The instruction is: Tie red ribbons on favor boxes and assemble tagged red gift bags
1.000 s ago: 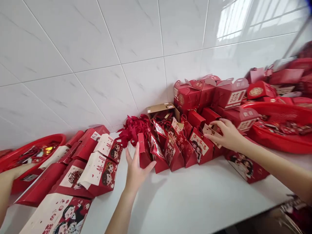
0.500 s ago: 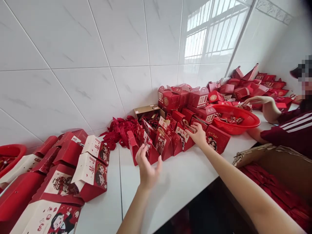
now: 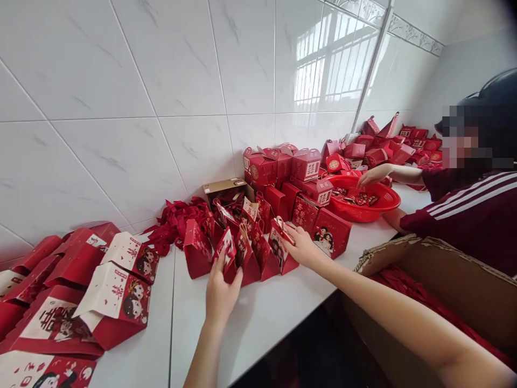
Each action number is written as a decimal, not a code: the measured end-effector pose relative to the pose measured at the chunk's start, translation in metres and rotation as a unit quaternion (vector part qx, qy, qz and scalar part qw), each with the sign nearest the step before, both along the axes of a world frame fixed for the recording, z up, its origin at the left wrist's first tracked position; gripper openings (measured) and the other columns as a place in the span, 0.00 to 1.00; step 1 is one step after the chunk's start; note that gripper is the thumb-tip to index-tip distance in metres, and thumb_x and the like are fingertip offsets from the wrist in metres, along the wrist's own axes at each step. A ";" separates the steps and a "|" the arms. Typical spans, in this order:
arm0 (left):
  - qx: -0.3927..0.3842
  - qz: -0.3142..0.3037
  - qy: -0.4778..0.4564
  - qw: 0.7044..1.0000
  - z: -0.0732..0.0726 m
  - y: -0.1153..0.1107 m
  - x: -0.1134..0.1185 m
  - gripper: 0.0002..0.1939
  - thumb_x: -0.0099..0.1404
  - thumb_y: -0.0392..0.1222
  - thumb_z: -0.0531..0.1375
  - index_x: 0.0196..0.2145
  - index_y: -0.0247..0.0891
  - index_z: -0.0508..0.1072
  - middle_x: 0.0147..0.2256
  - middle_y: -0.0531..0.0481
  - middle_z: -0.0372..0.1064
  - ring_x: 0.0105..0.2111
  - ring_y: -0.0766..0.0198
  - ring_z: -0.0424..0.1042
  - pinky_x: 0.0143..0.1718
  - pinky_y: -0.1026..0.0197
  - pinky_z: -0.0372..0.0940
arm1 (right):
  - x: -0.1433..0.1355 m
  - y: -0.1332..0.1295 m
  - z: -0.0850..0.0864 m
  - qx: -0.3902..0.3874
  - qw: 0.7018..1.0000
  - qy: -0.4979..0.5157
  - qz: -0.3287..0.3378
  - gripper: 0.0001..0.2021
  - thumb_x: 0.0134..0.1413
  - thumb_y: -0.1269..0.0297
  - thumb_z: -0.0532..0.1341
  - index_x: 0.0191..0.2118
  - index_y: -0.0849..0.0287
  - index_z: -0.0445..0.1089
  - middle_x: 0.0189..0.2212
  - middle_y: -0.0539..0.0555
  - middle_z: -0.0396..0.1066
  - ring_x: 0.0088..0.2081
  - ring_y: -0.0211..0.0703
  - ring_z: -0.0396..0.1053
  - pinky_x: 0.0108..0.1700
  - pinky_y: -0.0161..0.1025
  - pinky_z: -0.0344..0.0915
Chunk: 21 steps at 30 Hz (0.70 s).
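Folded red gift boxes with ribbon handles stand in a close row on the white table. At the row's left part, my left hand (image 3: 222,291) has its thumb and fingers apart, fingertips against the front of a red box (image 3: 228,250) with a white printed panel. My right hand (image 3: 302,247) closes over the top edge of another gift box (image 3: 279,249), near its light ribbon loop; its fingertips are partly hidden. Just right of it sits a red box with a printed couple (image 3: 329,234).
Red ribbons (image 3: 177,221) lie by an open cardboard box (image 3: 228,187). More gift boxes (image 3: 117,302) stand at left. Behind, boxes (image 3: 307,164) are stacked. At right, a co-worker's hand (image 3: 375,175) reaches over a red basket (image 3: 365,213); a large carton (image 3: 436,264) is nearer.
The view has turned right. My left hand has come in against the front of a box, its fingers nearer together. My right hand stays at the top of its box. The co-worker's hand has moved over the basket.
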<state>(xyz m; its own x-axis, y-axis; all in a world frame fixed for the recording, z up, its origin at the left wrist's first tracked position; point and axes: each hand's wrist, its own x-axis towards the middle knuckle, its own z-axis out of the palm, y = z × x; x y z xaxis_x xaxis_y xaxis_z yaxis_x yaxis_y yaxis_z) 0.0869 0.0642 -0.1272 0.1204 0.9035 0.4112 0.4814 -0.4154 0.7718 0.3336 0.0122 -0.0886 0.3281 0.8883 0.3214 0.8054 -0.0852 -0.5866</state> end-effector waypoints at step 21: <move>0.129 0.229 0.094 0.960 0.004 -0.064 0.018 0.18 0.57 0.50 0.64 0.42 0.38 0.79 0.62 0.34 0.54 0.63 0.29 0.53 0.59 0.32 0.55 | -0.083 -0.051 0.010 0.003 1.000 -0.018 -0.014 0.03 0.56 0.68 0.58 0.33 0.59 0.68 0.57 0.68 0.65 0.59 0.69 0.62 0.55 0.62 0.61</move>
<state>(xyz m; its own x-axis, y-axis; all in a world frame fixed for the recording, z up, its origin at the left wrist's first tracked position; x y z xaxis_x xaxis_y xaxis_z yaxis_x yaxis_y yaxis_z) 0.1048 0.0004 -0.1228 -0.1721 0.7502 0.6384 0.7796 -0.2925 0.5538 0.2503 -0.0383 -0.0784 0.3408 0.8768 0.3392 0.8234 -0.1042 -0.5578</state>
